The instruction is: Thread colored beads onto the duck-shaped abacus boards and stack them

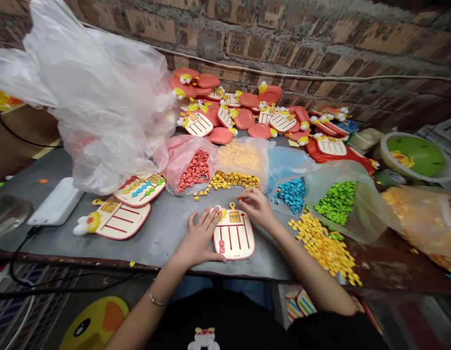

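Observation:
A cream slotted board [237, 240] with a red rim and a yellow duck-like head lies flat before me. Two red beads [221, 246] sit low in its leftmost slot. My left hand [199, 238] holds the board's left side, fingers near the head and thumb at the lower edge. My right hand [257, 209] hovers by the upper right corner, fingertips pinched on what looks like a small red bead [241, 200]. Beyond the board lie gold beads [232, 180] and a bag of red beads [195, 171].
Blue beads [291, 194] and green beads [336, 201] spill from bags at right, beside loose yellow beads [327, 245]. Other boards [125, 221] and a white power bank [56, 201] lie left. A large plastic bag [112, 97] and piled boards [243, 119] stand toward the brick wall.

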A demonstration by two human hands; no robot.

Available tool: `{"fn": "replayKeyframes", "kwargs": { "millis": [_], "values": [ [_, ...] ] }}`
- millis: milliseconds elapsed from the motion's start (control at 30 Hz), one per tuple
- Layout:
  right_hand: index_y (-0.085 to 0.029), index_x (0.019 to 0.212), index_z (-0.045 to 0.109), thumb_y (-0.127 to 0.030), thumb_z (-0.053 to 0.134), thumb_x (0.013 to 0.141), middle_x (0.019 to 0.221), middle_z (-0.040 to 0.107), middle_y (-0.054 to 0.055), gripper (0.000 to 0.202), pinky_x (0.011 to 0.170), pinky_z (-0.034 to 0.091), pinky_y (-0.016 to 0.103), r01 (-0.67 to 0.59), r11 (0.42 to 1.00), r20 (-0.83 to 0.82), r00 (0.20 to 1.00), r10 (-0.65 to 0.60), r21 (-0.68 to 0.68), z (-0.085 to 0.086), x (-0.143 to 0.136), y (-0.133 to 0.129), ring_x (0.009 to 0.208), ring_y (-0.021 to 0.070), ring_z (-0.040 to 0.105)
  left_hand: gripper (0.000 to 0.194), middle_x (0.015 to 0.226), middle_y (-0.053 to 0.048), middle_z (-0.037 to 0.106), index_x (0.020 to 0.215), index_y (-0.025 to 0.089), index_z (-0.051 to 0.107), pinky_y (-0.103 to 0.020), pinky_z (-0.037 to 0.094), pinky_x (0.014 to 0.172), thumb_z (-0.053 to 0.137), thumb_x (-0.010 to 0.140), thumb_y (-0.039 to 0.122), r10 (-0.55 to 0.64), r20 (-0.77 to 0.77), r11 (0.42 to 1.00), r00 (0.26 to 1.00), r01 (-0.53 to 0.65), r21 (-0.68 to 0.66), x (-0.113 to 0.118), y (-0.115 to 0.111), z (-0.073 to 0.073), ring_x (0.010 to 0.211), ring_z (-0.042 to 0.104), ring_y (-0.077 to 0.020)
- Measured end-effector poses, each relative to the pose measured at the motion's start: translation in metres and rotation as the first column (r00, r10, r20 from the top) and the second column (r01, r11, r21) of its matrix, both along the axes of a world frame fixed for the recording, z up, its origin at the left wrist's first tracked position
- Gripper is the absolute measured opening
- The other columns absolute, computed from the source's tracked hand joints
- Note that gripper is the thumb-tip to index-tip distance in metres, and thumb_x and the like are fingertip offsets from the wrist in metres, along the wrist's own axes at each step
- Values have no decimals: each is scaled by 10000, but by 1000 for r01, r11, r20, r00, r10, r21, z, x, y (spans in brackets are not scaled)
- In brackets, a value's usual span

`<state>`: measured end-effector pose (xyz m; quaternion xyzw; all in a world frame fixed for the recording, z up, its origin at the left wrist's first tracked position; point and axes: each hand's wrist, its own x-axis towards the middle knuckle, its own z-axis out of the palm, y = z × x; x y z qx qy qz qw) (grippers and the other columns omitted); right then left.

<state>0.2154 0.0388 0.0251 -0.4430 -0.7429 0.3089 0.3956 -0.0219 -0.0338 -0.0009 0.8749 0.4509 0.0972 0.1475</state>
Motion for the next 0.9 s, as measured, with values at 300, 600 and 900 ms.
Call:
{"fn": "replayKeyframes", "kwargs": {
  "millis": [300, 600, 900],
  "values": [
    [-185, 708, 592, -254, 487, 949, 748, 496, 29, 272, 632, 443, 287, 26, 997, 346, 937, -49, 72, -28, 13, -30, 688, 165, 510, 1217, 1570, -162, 251, 1538, 196, 166, -555, 80, 1126, 605, 604, 840, -6, 24, 1000, 1000, 6, 20, 1, 0, -3, 1419, 227, -374],
    [-196, 1015, 656, -297, 516, 950, 818, 623, 47, 185, 669, 464, 286, -81, 996, 261, 961, 89, -43, -24, 27, -47, 718, 171, 577, 1245, 1553, -157, 298, 1541, 204, 158, -533, 76, 1133, 623, 578, 840, 4, 44, 1000, 999, -4, -3, 1, 0, 0, 1407, 257, -379],
    [-191, 1152, 652, -323, 651, 862, 921, 717, 62, 319, 636, 489, 261, -199, 957, 114, 967, 226, -212, -24, 1, -35, 679, 150, 618, 1190, 1558, -159, 285, 1535, 183, 179, -529, 64, 1137, 556, 627, 854, -29, 51, 999, 998, 30, -24, 4, 1, 4, 1413, 258, -361]
  ]
}}
